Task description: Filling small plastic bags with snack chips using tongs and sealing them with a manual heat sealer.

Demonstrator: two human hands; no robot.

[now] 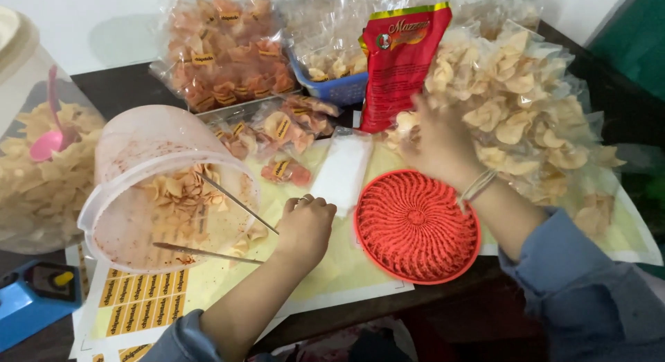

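Head view, left to right: at the far left a clear container (41, 189) holds pale chips with a pink scoop (47, 142) stuck in them, and a blue device (31, 299) sits at the lower left corner. Next, a translucent bucket (149, 175) lies tilted on its side with its mouth toward the person, chips (181, 196) and reddish seasoning dust inside. The left hand (305, 227) is closed tight around a pair of thin metal tongs (228, 223), whose two arms reach into the bucket's mouth among the chips. Below the bucket lies a sheet of yellow stickers (142, 293). Small sealed packs of orange chips (284, 137) lie behind the hand, with a white pouch (341, 169) beside them. A round red woven tray (415, 227) rests on the table near its edge. The right hand (436, 144) reaches above it into a large clear bag of pale chips (533, 119); its fingers are hidden, so its grip cannot be told. A red packet (402, 64) stands behind.
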